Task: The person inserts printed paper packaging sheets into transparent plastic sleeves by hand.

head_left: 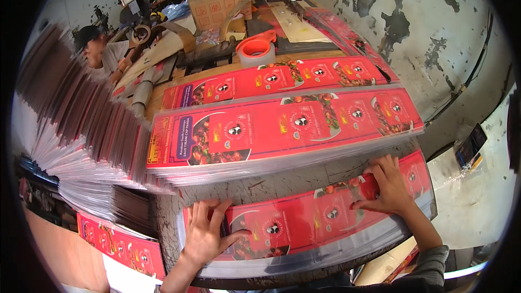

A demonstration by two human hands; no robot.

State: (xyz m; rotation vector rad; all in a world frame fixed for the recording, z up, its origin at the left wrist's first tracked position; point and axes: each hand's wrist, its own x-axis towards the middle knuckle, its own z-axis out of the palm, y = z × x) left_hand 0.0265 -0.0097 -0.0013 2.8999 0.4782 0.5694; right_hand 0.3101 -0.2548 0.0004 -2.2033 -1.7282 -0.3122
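Note:
In front of me on the worn tabletop (255, 187) lies a low stack of long red printed plastic strips (301, 220), with a clear margin along its near side. My left hand (203, 233) rests on the stack's left end, fingers spread toward the far edge and thumb out on the top strip. Toward the right end is my right hand (388, 192), also spread, its fingertips at the far edge and its thumb on the print. A thicker stack of red printed strips (266, 135) lies just beyond, with another red stack (320, 73) behind it.
A tall, leaning pile of strips (81, 114) fills the left side. An orange tape dispenser (256, 49) stands on the bench behind the stacks. A person (97, 51) sits at the far left. A phone (471, 144) lies on the right, beside a peeling wall (401, 21).

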